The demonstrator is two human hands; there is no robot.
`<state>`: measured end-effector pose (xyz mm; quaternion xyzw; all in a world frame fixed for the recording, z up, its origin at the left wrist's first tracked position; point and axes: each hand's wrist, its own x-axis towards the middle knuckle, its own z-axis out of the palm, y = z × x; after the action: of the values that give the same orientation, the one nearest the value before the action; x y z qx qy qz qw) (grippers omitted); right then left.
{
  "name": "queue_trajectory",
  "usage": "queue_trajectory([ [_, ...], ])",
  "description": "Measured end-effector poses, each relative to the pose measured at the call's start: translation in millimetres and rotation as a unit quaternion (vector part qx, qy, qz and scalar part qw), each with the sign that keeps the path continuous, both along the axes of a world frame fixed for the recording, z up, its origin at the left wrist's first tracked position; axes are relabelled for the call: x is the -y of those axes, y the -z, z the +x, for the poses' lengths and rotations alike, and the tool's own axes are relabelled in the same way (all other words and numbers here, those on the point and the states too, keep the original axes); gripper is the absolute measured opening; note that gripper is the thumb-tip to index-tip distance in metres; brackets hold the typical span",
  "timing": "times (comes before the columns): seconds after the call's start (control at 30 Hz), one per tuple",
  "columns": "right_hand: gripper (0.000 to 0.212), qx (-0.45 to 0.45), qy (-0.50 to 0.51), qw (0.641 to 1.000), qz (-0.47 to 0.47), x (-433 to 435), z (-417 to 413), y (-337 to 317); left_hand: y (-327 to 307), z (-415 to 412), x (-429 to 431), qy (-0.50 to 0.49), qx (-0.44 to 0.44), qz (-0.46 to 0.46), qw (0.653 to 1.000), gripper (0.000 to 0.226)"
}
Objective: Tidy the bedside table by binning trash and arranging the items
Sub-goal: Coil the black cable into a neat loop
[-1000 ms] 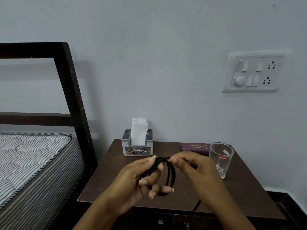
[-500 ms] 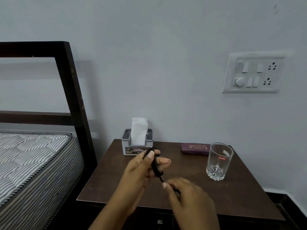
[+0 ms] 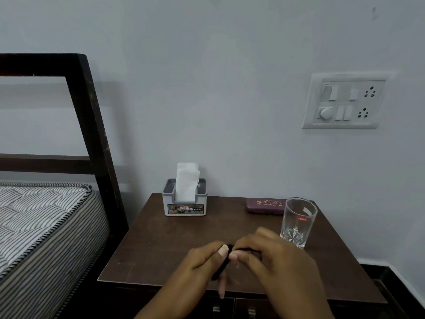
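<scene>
Over the front of the dark wooden bedside table (image 3: 161, 245), both my hands hold a coiled black cable (image 3: 224, 263). My left hand (image 3: 197, 270) pinches the coil from the left. My right hand (image 3: 271, 263) closes on it from the right, thumbs nearly touching. Most of the cable is hidden between my fingers. At the back of the table stand a grey tissue holder (image 3: 185, 206) with a white tissue sticking up, a purple spectacle case (image 3: 265, 205), and an empty clear glass (image 3: 299, 222) at the right.
A bed with a striped mattress (image 3: 41, 231) and dark wooden headboard (image 3: 92, 125) stands close to the table's left side. A white switch and socket panel (image 3: 347, 101) is on the wall above the right. Drawer handles (image 3: 232, 310) show below the table's front edge.
My hands have dropped lower toward the table's front edge. The right hand came back up beside the left, and the cable is now bunched tight between them instead of hanging as open loops.
</scene>
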<state>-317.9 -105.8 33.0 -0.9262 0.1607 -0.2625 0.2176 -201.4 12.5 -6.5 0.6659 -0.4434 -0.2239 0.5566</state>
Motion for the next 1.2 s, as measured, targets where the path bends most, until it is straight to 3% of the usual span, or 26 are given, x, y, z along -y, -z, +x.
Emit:
queue_trajectory([
  [0.13,0.011,0.06,-0.025,0.996,0.066,9.2,4.2,5.7,-6.5,-3.2,-1.8,0.033,-0.166,-0.03,0.985,0.032],
  [0.23,0.017,0.102,-0.014,0.99,0.101,12.3,10.2,11.7,-13.2,-5.8,-1.3,0.026,-0.258,-0.087,0.962,0.033],
  [0.43,0.04,0.115,0.042,0.991,0.046,6.3,17.6,31.3,-29.9,-8.3,5.0,-0.054,-0.373,-0.209,0.903,0.032],
  [0.5,0.035,0.04,0.073,0.996,-0.027,-0.5,18.5,33.3,-29.3,-5.5,7.0,-0.08,-0.377,-0.236,0.892,0.031],
  [0.53,0.023,0.01,0.09,0.992,-0.091,-2.1,20.3,36.9,-28.0,-3.9,7.9,-0.09,-0.372,-0.246,0.89,0.03],
  [0.6,0.01,0.0,0.095,0.986,-0.137,-10.5,22.2,38.8,-23.3,0.1,8.9,-0.102,-0.35,-0.257,0.895,0.03],
  [0.7,0.029,0.004,0.069,0.978,-0.199,-15.9,23.7,57.6,-12.5,6.7,9.9,-0.123,-0.285,-0.245,0.919,0.032],
  [0.83,0.025,0.035,0.012,0.978,-0.204,-24.7,17.1,52.0,5.8,11.8,12.0,-0.178,-0.11,-0.175,0.962,0.028],
  [0.9,0.02,0.026,-0.025,0.987,-0.159,-26.0,13.3,40.3,13.3,9.7,10.8,-0.171,0.0,-0.11,0.979,0.022],
  [1.0,0.015,0.037,-0.068,0.994,-0.076,-14.0,10.8,29.9,16.5,2.2,6.4,-0.117,0.034,-0.059,0.991,0.023],
  [1.07,0.013,0.093,-0.115,0.985,0.089,-6.8,10.2,25.1,15.1,-5.8,6.1,-0.077,-0.014,-0.068,0.995,0.027],
  [1.13,0.018,0.14,-0.162,0.943,0.254,-6.1,8.0,19.9,12.7,-13.8,8.6,-0.064,-0.102,-0.102,0.987,0.028],
  [1.2,0.016,0.195,-0.166,0.904,0.344,-7.9,6.2,17.5,9.5,-21.9,11.8,-0.065,-0.153,-0.121,0.979,0.031],
])
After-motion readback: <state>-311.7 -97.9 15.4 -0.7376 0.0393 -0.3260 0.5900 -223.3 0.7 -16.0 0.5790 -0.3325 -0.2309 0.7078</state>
